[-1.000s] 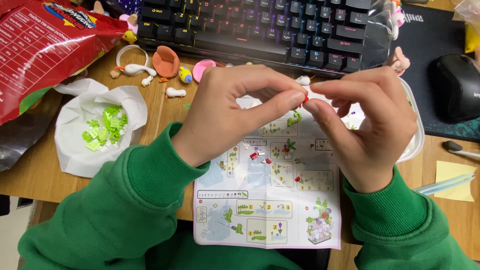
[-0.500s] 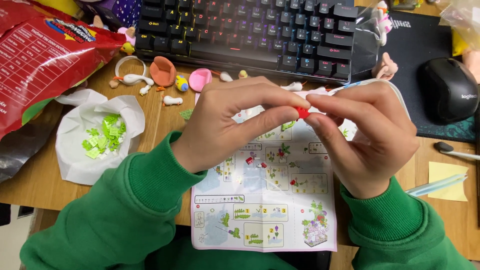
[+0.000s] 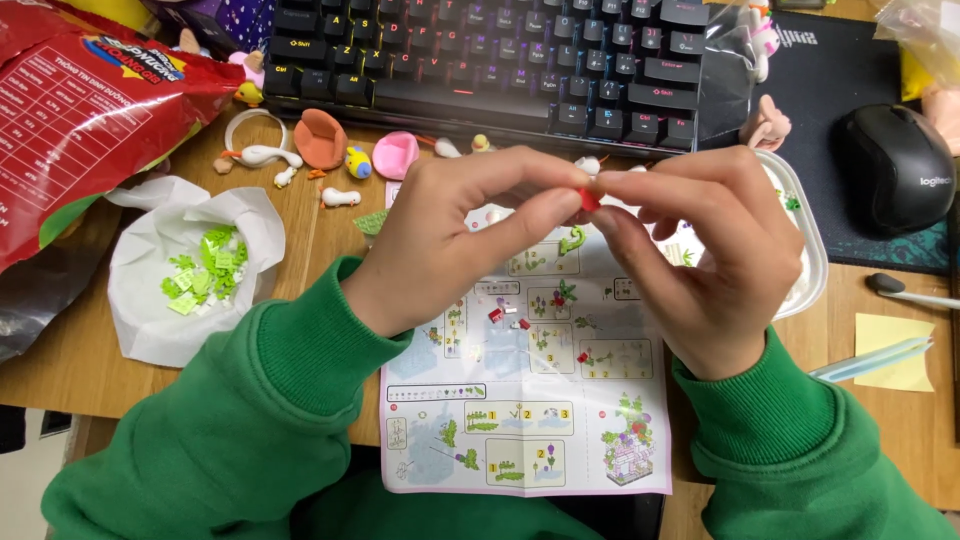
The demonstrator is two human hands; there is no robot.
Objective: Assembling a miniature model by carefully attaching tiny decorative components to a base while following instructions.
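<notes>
My left hand [image 3: 450, 245] and my right hand [image 3: 705, 255] meet above a printed instruction sheet [image 3: 525, 400]. Both pinch one tiny red brick piece [image 3: 590, 198] between thumbs and forefingers. Two or three loose red pieces [image 3: 505, 318] lie on the sheet beneath the hands. Green sleeves cover both arms. Behind my right hand a clear plastic tray [image 3: 812, 250] is mostly hidden.
A white bag with several light-green bricks [image 3: 200, 275] lies at the left. A red snack bag [image 3: 90, 120] is at the far left. A black keyboard [image 3: 500, 55] runs across the back, with small pastel toy parts [image 3: 325, 145] before it. At the right are a black mouse [image 3: 895, 170], a yellow sticky note [image 3: 890, 350] and a pen [image 3: 870, 360].
The hands stay pinched together on the small piece, fingers shifting slightly; the red piece now shows between the fingertips. The view has drifted a little.
</notes>
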